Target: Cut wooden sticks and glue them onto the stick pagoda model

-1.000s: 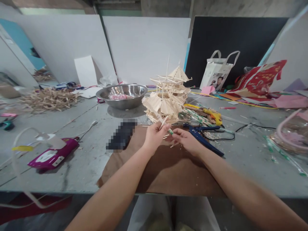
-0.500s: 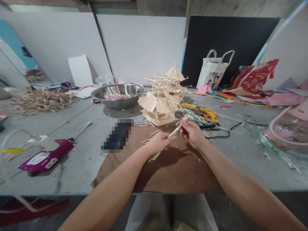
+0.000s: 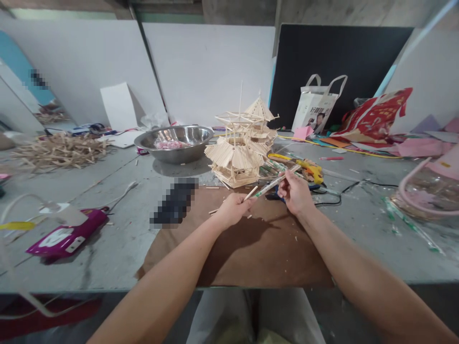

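My left hand [image 3: 234,210] is closed around wooden chopsticks [image 3: 251,192], whose pale ends poke out past the thumb. In the fingers of my right hand [image 3: 297,192] is a clear chopstick wrapper [image 3: 275,183] with green print, slanting down toward my left hand. Whether the wrapper still touches the left fingers I cannot tell. Under both hands lies a brown sheet [image 3: 265,253] with several short stick pieces. Just beyond it stands a pagoda-like model [image 3: 234,162] built of thin wooden sticks, with a second peaked model [image 3: 261,111] behind.
A steel basin [image 3: 175,155] stands left of the models, near a heap of sticks [image 3: 60,150]. A purple power strip [image 3: 68,236] lies at left, a pixelated dark object [image 3: 174,200] nearer. A yellow glue gun [image 3: 311,171], wrappers and cables lie at right.
My right hand has moved right, away from the left hand, drawing the wrapper along the chopsticks. More of the wrapper now shows between the hands. The left hand has shifted slightly left.
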Demonstrator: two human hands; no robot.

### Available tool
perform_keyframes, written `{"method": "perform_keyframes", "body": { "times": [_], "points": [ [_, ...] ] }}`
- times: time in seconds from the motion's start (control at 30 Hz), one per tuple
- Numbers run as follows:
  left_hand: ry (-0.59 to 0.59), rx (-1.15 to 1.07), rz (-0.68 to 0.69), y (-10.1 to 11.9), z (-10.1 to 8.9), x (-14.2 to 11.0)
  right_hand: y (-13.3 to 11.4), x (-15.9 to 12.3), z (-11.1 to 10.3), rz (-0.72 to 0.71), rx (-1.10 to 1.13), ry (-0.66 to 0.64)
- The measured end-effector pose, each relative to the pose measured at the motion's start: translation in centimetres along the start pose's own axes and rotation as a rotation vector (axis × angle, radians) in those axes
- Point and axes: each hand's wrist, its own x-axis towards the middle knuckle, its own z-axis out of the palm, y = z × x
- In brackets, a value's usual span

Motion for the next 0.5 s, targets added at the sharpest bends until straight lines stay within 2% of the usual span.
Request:
{"method": "perform_keyframes", "body": {
  "times": [0.2,0.5],
  "points": [
    [-0.005,-0.072,0.085,0.2,0.1,-0.2,1.0,-1.4,1.3,0.106,-0.076,-0.115],
    [-0.017,-0.093,0.081,0.1,0.1,0.0,1.7,-2.0,1.7,0.15,-0.134,-0.277]
  ]
}}
